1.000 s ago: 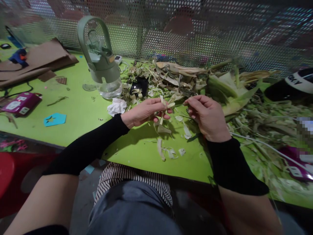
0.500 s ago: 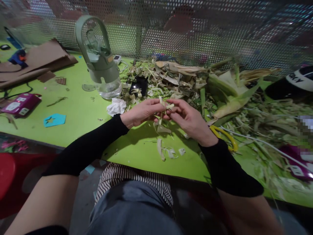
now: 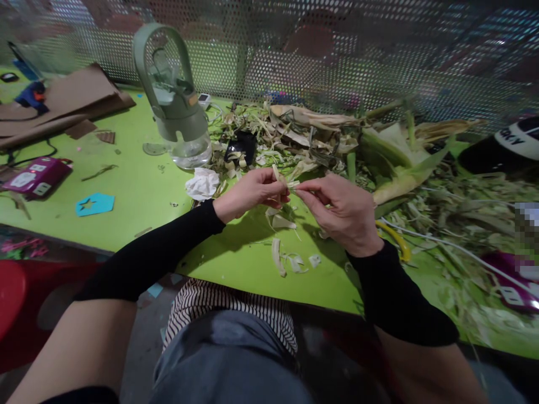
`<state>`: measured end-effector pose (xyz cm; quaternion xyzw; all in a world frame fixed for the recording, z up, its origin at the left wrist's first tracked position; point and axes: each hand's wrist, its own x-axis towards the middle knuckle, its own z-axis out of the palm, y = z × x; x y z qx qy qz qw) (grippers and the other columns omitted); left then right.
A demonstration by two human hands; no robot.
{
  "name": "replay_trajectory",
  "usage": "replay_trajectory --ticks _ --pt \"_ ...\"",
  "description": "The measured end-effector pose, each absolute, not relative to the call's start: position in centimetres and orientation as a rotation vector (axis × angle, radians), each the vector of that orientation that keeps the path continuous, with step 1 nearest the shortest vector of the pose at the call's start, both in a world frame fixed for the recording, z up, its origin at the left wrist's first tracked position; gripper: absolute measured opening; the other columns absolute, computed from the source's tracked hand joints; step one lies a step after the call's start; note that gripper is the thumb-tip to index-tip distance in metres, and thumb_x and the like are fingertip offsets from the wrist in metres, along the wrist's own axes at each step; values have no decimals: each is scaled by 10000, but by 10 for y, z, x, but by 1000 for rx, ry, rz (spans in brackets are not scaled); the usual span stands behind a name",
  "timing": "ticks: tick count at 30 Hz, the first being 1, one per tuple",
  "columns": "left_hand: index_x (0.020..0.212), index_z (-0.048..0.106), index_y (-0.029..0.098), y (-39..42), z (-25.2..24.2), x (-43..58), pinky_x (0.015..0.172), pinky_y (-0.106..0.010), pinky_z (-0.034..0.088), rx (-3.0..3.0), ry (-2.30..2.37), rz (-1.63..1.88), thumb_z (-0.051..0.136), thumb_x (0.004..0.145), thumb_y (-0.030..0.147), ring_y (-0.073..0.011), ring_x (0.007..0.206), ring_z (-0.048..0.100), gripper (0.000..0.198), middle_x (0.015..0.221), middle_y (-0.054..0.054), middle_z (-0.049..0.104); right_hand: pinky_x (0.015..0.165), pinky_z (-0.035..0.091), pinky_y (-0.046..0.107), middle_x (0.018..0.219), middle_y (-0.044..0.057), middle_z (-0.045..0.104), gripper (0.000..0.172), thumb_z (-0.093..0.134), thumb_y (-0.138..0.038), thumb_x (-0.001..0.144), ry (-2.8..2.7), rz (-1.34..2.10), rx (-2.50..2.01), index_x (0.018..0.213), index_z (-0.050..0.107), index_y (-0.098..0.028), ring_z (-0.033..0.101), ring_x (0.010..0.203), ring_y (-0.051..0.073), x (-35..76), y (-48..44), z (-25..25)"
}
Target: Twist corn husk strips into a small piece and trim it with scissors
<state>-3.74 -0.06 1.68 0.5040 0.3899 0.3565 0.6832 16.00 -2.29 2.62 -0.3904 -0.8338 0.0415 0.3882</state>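
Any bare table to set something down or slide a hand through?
Free: bare green tabletop between the sage-green desk fan, the blue paper pentagon and the crumpled white tissue. Crowded: the dried corn-husk heap behind and right of the left hand and right hand, which pinch a pale husk strip; cut husk scraps lie below them.

Even light, blurred edges (wide-angle bend)

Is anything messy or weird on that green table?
Yes. Torn husk scraps lie scattered on the green table just below the left hand and right hand, which pinch a pale husk strip. A loose heap of husks sprawls behind, with a crumpled tissue beside it.
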Motion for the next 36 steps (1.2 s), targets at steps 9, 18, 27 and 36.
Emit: replay_trajectory --ticks 9,18,27,36 --pt "812 551 133 7 24 -44 628 -189 469 1000 990 881 580 981 151 -55 728 670 172 868 -26 698 484 279 304 562 -56 404 48 735 -309 880 -1747 435 -1125 843 723 -281 312 487 119 167 -25 29" --pt "885 611 124 -2 21 -36 688 -194 498 1031 775 683 597 957 136 -71 787 688 74 944 -61 746 516 332 325 582 -24 526 91 647 -211 869 -2054 139 -995 801 694 -248 409 503 138 160 -20 28" --pt "807 543 136 2 18 -37 793 -235 530 1092 815 809 562 984 140 -51 698 643 177 768 -10 690 584 401 339 632 5 617 79 708 -284 884 -2079 155 -1043 812 739 -278 547 595 182 160 -21 25" --pt "847 545 144 -6 16 -38 764 -284 543 1407 604 674 619 941 150 -104 754 687 120 840 -42 704 548 386 301 662 -20 628 96 734 -346 886 -1973 499 -1129 852 751 -258 479 549 134 169 -17 25"
